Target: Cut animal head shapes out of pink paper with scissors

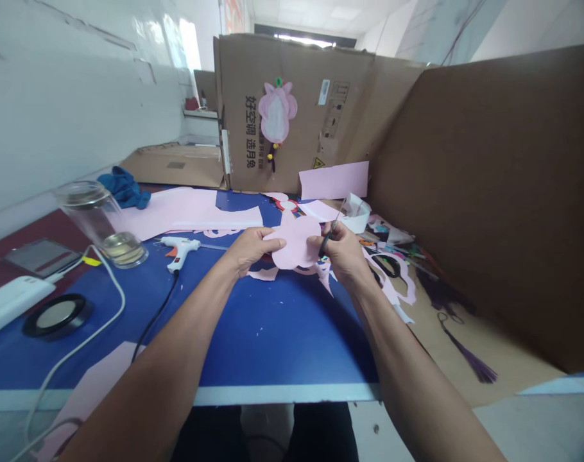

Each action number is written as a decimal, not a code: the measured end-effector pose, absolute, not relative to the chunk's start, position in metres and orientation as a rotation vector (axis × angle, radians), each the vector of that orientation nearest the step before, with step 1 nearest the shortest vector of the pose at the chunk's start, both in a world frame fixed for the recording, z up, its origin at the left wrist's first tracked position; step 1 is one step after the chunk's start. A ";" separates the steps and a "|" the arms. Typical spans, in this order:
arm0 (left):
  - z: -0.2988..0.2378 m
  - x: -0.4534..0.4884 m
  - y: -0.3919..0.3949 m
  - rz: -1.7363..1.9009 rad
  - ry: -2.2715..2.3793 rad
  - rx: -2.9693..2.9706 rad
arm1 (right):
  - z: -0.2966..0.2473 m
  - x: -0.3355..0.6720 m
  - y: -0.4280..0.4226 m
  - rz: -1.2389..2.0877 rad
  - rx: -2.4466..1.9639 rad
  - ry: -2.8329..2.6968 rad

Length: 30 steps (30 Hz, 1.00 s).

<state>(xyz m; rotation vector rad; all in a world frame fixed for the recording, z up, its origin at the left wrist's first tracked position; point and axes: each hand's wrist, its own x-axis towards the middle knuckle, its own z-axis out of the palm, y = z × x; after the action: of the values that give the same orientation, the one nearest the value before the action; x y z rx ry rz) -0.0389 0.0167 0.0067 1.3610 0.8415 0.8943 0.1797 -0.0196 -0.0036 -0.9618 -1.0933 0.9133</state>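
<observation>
Rising at 12 o'clock, a cardboard panel [388, 96] backs the blue tabletop [273, 333]. A pink sheet [176, 208] lies at 10 o'clock from the centre. The left hand [252, 249] pinches the 9 o'clock edge of the flower cutout [298, 242], held mid-view above the tabletop; the right hand [344, 249] is curled round the scissors [325, 245], thumb at the cutout's 3 o'clock edge. Its lobed outline looks largely cut; whether trimming remains, I cannot tell. A pink scrap [263, 274] lies at 8 o'clock.
</observation>
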 end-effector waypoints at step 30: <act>0.004 -0.021 0.009 1.114 0.878 1.220 | 0.003 0.159 -0.024 0.793 -0.855 -1.003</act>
<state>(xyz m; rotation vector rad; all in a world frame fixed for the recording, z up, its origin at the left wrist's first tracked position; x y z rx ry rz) -0.0213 0.0095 0.0043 1.2200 0.8778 1.1140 0.1591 -0.0240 0.0031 -0.8553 -1.0025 0.7928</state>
